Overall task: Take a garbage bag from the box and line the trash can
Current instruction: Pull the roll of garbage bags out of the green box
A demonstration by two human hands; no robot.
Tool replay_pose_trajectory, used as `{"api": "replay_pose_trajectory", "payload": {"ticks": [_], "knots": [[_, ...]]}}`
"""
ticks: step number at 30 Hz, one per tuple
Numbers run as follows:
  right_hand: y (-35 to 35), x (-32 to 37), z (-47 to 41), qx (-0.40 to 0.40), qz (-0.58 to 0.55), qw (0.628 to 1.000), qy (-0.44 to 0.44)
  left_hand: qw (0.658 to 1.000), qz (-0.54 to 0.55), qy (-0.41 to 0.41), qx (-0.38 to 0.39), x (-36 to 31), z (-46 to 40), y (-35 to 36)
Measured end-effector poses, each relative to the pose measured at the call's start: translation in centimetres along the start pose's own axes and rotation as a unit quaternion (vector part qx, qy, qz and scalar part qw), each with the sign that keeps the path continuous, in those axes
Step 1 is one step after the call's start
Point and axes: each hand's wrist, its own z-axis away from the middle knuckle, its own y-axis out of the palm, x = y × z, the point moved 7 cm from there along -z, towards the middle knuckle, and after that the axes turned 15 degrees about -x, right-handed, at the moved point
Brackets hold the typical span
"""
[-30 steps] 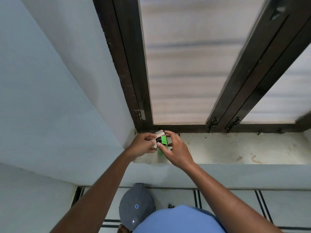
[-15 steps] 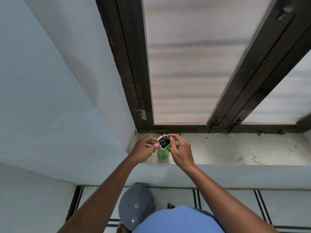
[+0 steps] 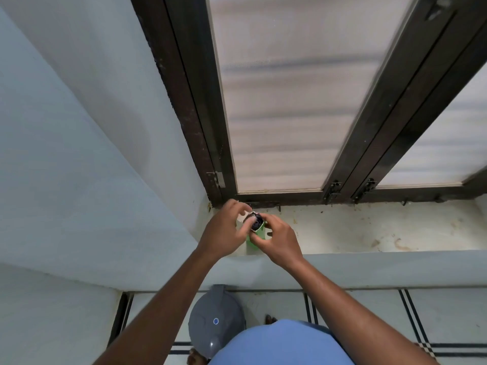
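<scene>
A small green garbage bag box point(image 3: 253, 243) stands on the window sill point(image 3: 342, 233), held upright between both hands. Its white top flaps are open, and a black roll of bags point(image 3: 257, 223) shows in the opening. My left hand point(image 3: 226, 229) grips the box's left side, with its fingers on a white flap. My right hand point(image 3: 279, 239) wraps the box from the right, and its fingertips touch the black roll. Much of the box is hidden by my fingers. The grey trash can point(image 3: 216, 321), lid closed, stands on the floor below the sill.
The dark-framed window point(image 3: 290, 101) rises straight behind the box, and a pale wall point(image 3: 79, 154) closes in on the left. The sill's front ledge point(image 3: 395, 270) overhangs the tiled floor point(image 3: 461, 312). My feet are next to the trash can.
The box has been turned so that its open top faces me and the black roll shows. Both hands have closed in tighter, with my right fingertips now at the roll.
</scene>
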Motion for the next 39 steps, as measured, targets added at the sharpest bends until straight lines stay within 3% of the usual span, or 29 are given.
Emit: {"api": "replay_pose_trajectory", "payload": {"ticks": [3,7,11,15,18,22,25,27,29,32,35,37,39], "knots": [[0.5,0.3,0.1,0.017,0.007,1.000,-0.002,0.991,-0.102,0.032,0.082,-1.0,-0.4,0.8],[1.1,0.1,-0.1,0.030,0.030,0.999,-0.010,0.975,-0.190,0.014,0.113,-0.8,-1.4,1.1],[2.3,-0.7,0.4,0.059,0.025,0.998,0.012,0.971,-0.191,-0.004,0.143,-1.5,-1.9,1.0],[2.9,-1.4,0.1,0.075,0.026,0.996,0.049,0.994,-0.105,-0.023,0.023,-2.9,-2.4,-3.2],[3.0,-0.8,-1.3,0.062,0.082,0.995,0.010,0.996,-0.003,-0.031,-0.081,-3.7,-2.6,-6.7],[4.7,0.1,-3.3,0.111,0.203,0.972,-0.039,0.980,0.053,-0.123,-0.145,-2.9,-2.0,-8.9],[6.0,0.1,-4.0,0.162,0.241,0.957,-0.024,0.967,0.098,-0.165,-0.166,-1.8,-1.3,-8.8],[6.0,0.2,-4.0,0.177,0.219,0.959,0.020,0.955,0.148,-0.202,-0.157,-0.9,-0.9,-8.1],[4.6,0.5,-4.0,0.143,0.167,0.974,0.062,0.944,0.182,-0.230,-0.148,-0.4,-0.6,-7.5],[0.9,1.5,-3.3,0.088,-0.014,0.990,0.111,0.941,0.173,-0.261,-0.133,-0.2,-0.3,-6.9],[-2.0,3.6,-0.9,0.165,-0.264,0.928,0.204,0.916,0.228,-0.307,-0.119,0.0,-0.6,-6.2],[-3.1,4.8,0.6,0.221,-0.398,0.850,0.266,0.900,0.278,-0.320,-0.097,-0.2,-1.1,-5.4],[-3.8,5.5,1.6,0.264,-0.495,0.760,0.328,0.906,0.283,-0.307,-0.071,-0.7,-1.4,-4.7]]}}
